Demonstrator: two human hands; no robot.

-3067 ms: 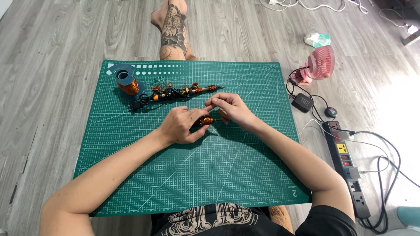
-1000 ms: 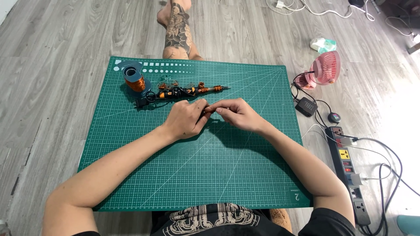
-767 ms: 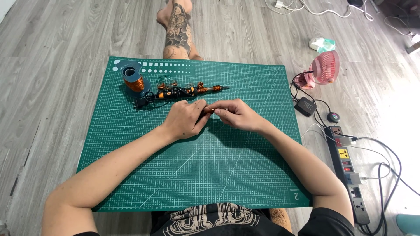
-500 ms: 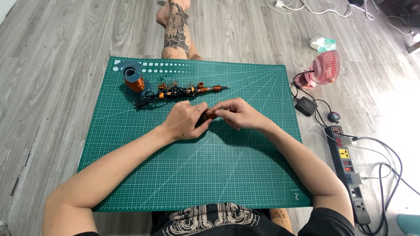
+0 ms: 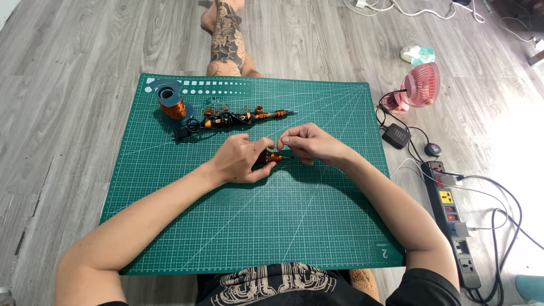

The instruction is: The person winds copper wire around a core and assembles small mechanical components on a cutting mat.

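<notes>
home floor [image 5: 73, 68], cutting mat [image 5: 317, 226], fan [image 5: 422, 85]

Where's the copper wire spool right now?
The copper wire spool stands at the far left corner of the green cutting mat, just left of the row of small wound coils, beyond the left hand.

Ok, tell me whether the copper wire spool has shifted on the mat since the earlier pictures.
No. The copper wire spool stands at the same far left corner of the green cutting mat, beside its printed white squares.

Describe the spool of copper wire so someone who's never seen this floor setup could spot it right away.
Start at the big green cutting mat on the grey wooden floor and go to its far left corner. The spool of copper wire stands upright there, just left of the black-and-orange tool. It alone is a blue-capped reel wound in shiny orange.
</notes>
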